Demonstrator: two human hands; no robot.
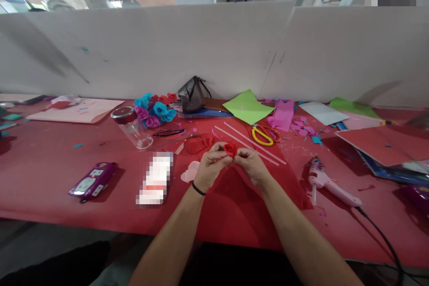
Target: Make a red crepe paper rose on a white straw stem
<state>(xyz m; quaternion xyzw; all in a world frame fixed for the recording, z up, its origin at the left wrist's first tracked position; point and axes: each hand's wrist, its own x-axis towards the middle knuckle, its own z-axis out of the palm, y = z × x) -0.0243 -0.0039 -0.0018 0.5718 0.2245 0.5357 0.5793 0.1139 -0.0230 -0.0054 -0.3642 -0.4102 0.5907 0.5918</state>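
Between my two hands is a small red paper flower [230, 149], rolled like a rose and held up over the table. My left hand [212, 165] pinches it from the left, with a black band round the wrist. From the right, the fingers of my right hand [250, 165] close on its lower edge. Under my hands lies a sheet of red paper [241, 214]. Pink paper petals [191, 172] lie left of my left hand, and red paper pieces [197, 144] sit just behind it.
Clear glue sticks [254, 145] and yellow-handled scissors [263, 136] lie beyond my hands. A pink glue gun [331, 185] with a cord rests at right. At left are a glass jar [137, 134], a purple power strip [94, 182] and a bunch of paper flowers [152, 114]. A white partition [150, 49] stands behind.
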